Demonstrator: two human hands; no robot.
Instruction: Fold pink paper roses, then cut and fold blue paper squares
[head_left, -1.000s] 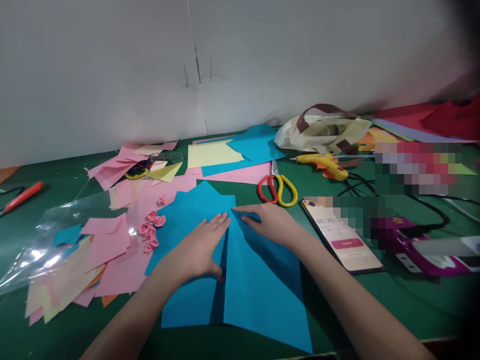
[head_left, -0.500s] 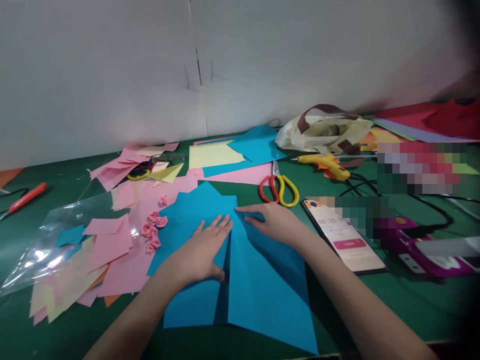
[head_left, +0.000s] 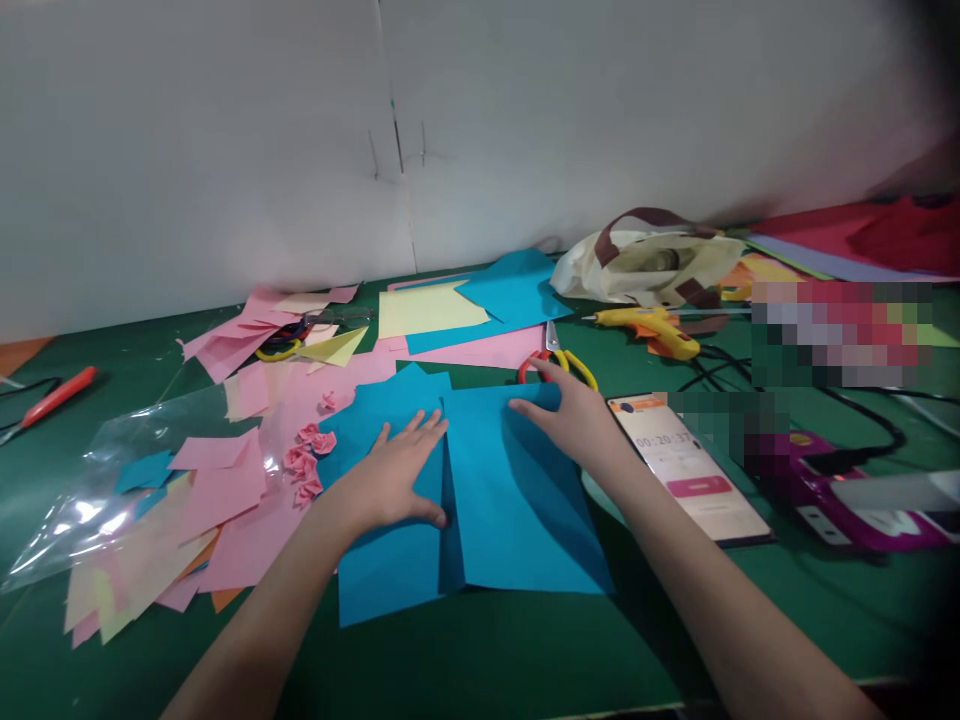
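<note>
A blue sheet of paper (head_left: 517,500) lies in front of me with a raised crease or overlap down its middle. My left hand (head_left: 397,470) rests on its left half, fingers spread and thumb by the crease. Over the upper right corner is my right hand (head_left: 574,415), thumb and fingers apart, its thumb above the paper. Its fingertips partly cover the red and yellow handles of the scissors (head_left: 577,368). Whether the right fingers touch the paper I cannot tell.
Pink paper roses (head_left: 301,462) and paper scraps (head_left: 221,490) lie left beside a clear plastic sheet (head_left: 82,500). Behind are coloured sheets (head_left: 427,310) and a cloth bag (head_left: 637,270). Right are a yellow glue gun (head_left: 652,328), a phone (head_left: 697,485) and a purple device (head_left: 847,510) with cables.
The blue paper's right half has come forward and flatter, its near edge now farther from me. My right hand has moved right and opened wider. The left hand has shifted slightly left.
</note>
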